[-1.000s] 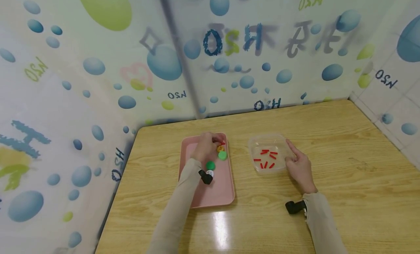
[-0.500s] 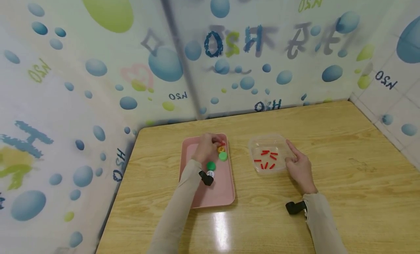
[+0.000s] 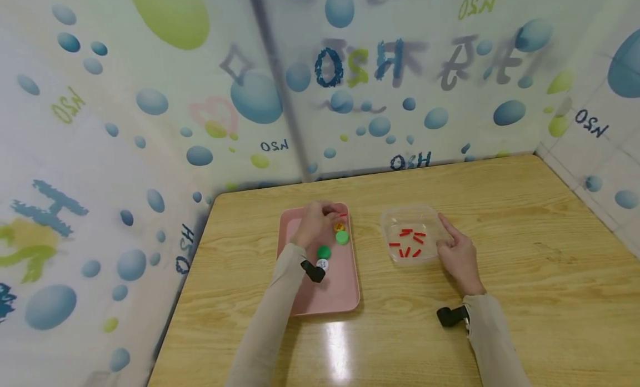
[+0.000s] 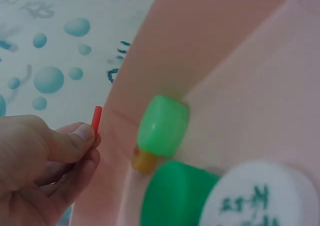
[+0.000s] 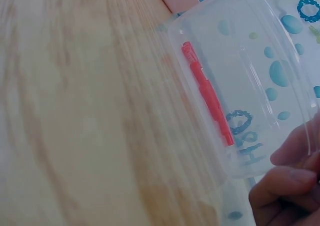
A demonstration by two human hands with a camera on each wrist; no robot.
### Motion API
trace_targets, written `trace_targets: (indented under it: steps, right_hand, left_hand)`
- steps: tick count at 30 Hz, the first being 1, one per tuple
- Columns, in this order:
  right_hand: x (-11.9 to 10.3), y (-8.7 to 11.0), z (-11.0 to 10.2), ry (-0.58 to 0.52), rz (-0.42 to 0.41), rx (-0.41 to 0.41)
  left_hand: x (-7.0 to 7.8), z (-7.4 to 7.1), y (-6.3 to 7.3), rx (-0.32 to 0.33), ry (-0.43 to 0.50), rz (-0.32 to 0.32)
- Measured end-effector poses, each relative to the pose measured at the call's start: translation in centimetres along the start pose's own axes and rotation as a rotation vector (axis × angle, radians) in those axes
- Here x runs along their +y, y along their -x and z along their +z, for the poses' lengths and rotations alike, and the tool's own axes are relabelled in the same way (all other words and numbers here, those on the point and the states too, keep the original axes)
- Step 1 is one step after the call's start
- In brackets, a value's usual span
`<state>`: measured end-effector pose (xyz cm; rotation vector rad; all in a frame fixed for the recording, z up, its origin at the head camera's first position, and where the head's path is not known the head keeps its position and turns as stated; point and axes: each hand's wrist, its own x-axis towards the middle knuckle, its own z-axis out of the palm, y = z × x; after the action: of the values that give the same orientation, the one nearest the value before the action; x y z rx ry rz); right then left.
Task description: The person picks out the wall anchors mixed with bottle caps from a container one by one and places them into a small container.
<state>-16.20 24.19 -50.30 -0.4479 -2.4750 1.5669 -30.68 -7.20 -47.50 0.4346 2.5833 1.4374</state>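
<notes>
My left hand is over the far end of a pink tray. Between thumb and fingertips it pinches a small red stick, plain in the left wrist view. Bottle caps lie in the tray: an orange one, a light green one, a dark green one and a white one with writing. My right hand grips the right side of a clear plastic container, index finger along its wall. Several short red sticks lie scattered on the container's bottom.
Tray and container stand side by side on a wooden table, a narrow strip of wood between them. Behind the table rises a wall with a bubble pattern. Each wrist wears a black camera.
The red stick in my left hand has risen slightly and shows more clearly above the orange cap. The view has shifted a little. My right hand and the container have stayed put.
</notes>
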Motion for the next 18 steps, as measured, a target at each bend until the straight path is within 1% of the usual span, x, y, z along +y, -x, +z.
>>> trace_targets:
  steps: [3,5,10,13,18]
  right_hand:
    - [0.0,0.0,0.0,0.003,-0.006,-0.001]
    - [0.0,0.0,0.0,0.011,-0.018,0.001]
    - [0.0,0.2,0.0,0.018,-0.045,0.001]
    - [-0.1,0.2,-0.1,0.01,-0.043,-0.003]
    - [-0.3,0.3,-0.1,0.01,-0.035,-0.004]
  left_hand:
    - [0.6,-0.1,0.1,-0.019,0.078,-0.007]
    - [1.3,-0.2,0.3,-0.022,0.071,0.004]
    - [3.3,-0.1,0.3,-0.036,-0.047,0.09]
    - [4.1,0.1,0.2,-0.05,-0.038,0.119]
    - [4.3,0.7,0.1,-0.069,-0.033,0.131]
